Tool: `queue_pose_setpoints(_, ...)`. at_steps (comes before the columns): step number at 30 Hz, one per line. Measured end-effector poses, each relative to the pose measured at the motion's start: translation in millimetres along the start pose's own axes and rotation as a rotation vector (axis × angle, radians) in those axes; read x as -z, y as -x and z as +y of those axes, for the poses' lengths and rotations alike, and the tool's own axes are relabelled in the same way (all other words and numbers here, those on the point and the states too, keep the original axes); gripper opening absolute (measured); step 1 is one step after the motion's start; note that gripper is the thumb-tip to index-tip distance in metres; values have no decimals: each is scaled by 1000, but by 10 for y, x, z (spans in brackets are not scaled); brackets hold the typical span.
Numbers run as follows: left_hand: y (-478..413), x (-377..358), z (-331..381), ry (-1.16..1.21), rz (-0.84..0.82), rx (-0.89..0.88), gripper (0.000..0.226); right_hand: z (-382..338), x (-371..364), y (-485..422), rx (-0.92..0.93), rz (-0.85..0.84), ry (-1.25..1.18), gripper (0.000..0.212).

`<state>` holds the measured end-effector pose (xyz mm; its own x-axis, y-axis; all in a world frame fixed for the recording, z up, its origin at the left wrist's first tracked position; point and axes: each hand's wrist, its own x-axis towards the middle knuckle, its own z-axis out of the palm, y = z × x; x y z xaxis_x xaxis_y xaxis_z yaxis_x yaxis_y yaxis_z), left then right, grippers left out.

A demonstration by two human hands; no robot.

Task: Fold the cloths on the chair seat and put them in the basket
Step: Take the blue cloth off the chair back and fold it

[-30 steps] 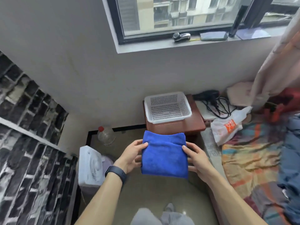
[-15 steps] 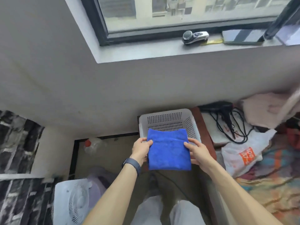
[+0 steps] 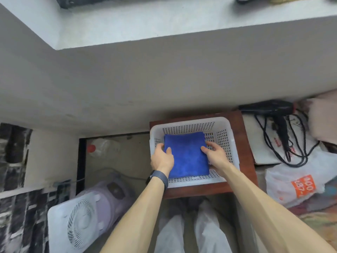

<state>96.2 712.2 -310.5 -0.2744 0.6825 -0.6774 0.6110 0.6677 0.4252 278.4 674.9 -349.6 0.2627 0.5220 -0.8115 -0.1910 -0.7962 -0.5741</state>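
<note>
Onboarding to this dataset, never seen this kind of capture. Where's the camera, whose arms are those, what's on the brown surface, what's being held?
There is no machine here: a person works with bare hands. The one camera is worn on the head, with a wide lens looking forward and down, so both arms reach in from the bottom of the picture. The left hand, above a dark wristband, and the right hand each grip a side edge of a folded blue cloth, thumbs on top. The cloth is inside a white basket with holes, which stands on a brown wooden top. Whether the cloth already rests on the basket floor I cannot tell. To the right lie a black hair dryer and a plastic bag. At the lower left is a white fan.
</note>
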Motion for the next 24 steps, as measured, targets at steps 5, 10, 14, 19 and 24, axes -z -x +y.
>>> queue_pose_setpoints(5, -53, -158, 53, -166, 14, -39, 56, 82, -38, -194, 36, -13, 203, 44)
queue_pose_setpoints(10, 35, -200, 11, -706, 101, -484, 60, 153, 2, -125, 413, 217, 688, 49)
queue_pose_setpoints(14, -125, -230, -157, -1194, -83, -548, 93, 320, -99, -146, 723, -22, 1222, 81)
queue_pose_setpoints(19, -289, -344, -303, -1309, -63, -485, 105, 327, -133, -488, 660, -162, 1487, 96)
queue_pose_setpoints(24, -339, -405, -393, -1317, -3, -502, 106, 537, -153, -557, 708, -50, 1468, 93)
